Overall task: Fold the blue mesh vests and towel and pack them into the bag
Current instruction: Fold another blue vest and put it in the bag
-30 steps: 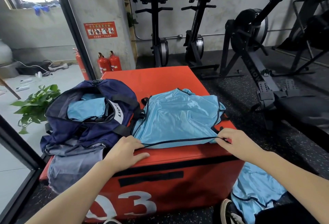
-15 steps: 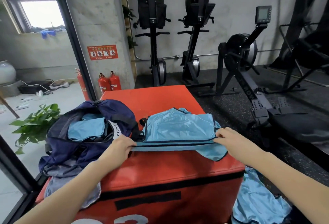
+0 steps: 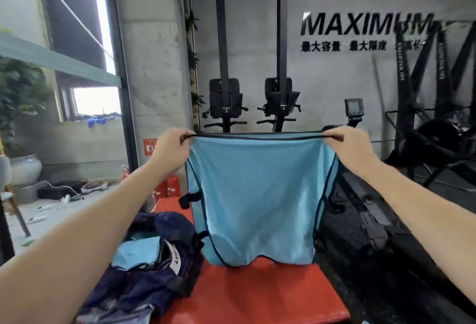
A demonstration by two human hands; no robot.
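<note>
A light blue mesh vest [image 3: 257, 200] with dark trim hangs in the air in front of me, stretched flat. My left hand [image 3: 171, 149] pinches its top left corner and my right hand [image 3: 346, 147] pinches its top right corner. Its lower hem dangles just above the red box [image 3: 257, 295]. The navy bag [image 3: 144, 267] lies open on the left of the box, with a folded blue piece [image 3: 137, 250] inside it.
Red fire extinguishers [image 3: 167, 187] stand behind the box by a concrete pillar. Black gym machines [image 3: 278, 102] line the back wall, and a rowing machine [image 3: 365, 223] runs along the right. A white pot [image 3: 24, 169] and cables lie on the floor at left.
Both hands have lifted the vest off the red box and raised it to chest height, spread wide. My head has tilted up, so more of the wall shows.
</note>
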